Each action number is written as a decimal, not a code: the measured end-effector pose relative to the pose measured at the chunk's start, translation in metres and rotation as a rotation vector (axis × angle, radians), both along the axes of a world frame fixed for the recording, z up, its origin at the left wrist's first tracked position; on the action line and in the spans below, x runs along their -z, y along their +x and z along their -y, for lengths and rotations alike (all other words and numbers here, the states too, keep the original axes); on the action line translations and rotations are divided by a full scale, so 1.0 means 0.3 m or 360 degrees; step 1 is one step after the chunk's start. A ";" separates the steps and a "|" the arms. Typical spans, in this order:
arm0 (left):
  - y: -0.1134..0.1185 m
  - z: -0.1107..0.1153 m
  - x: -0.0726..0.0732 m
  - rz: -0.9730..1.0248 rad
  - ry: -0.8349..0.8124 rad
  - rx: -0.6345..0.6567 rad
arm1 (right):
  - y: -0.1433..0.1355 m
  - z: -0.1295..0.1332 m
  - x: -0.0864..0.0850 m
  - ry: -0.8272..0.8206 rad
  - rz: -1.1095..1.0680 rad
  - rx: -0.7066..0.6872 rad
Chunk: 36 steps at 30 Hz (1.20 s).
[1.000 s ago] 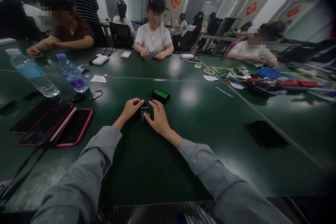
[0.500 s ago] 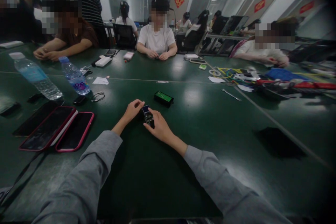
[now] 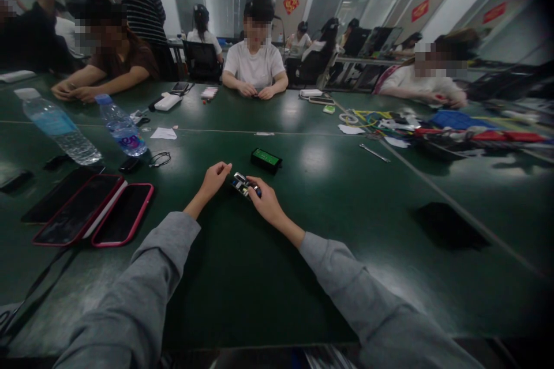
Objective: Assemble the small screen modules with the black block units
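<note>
Between the thumb and fingers of my right hand [image 3: 267, 200] is a small circuit board [image 3: 242, 185] with silver and pale parts on it, tilted above the table. My left hand [image 3: 214, 180] is just left of the board, apart from it. Its thumb and fingertips are pinched together, and whatever they hold is too small to make out. Beyond both hands a black case with a green circuit board [image 3: 265, 159] inside lies on the dark green table [image 3: 242, 288].
Phones [image 3: 123, 214] lie at the left, with two water bottles [image 3: 123, 127] behind them. A wrench [image 3: 374, 153] and a heap of cables and tools [image 3: 459, 130] are on the right, near a dark flat object [image 3: 452, 225]. Several people sit around; one [image 3: 255, 63] faces me.
The circuit board has been turned in my right hand, so a different side shows. My left hand has drawn slightly away from it. The view has shifted a little.
</note>
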State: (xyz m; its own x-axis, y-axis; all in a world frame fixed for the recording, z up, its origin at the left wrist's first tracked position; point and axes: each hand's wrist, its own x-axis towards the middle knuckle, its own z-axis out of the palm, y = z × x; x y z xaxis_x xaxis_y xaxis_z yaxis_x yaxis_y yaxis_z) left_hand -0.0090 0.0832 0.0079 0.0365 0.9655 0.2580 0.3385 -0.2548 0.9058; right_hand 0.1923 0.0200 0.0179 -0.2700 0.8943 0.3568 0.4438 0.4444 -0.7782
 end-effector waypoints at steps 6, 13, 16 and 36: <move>0.003 -0.005 0.004 0.0010 0.0013 -0.0026 | 0.003 -0.006 0.003 0.0096 0.0135 0.0050; -0.002 -0.013 0.014 -0.0111 -0.0012 -0.0052 | -0.001 0.020 -0.012 0.0333 0.0318 -0.0137; -0.004 -0.011 0.014 -0.0125 0.0003 -0.0043 | -0.004 0.020 -0.006 0.0292 0.0303 -0.0184; -0.005 -0.023 0.029 -0.0225 0.0071 -0.0049 | -0.007 0.081 -0.048 0.0274 0.0573 -0.0194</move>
State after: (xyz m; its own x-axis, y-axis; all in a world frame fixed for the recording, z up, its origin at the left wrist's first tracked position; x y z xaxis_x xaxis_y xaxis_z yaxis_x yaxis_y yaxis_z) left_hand -0.0104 0.0901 -0.0007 0.0459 0.9544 0.2951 0.4703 -0.2813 0.8365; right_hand 0.1903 -0.0043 0.0323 -0.5053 0.7835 0.3616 0.6100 0.6207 -0.4926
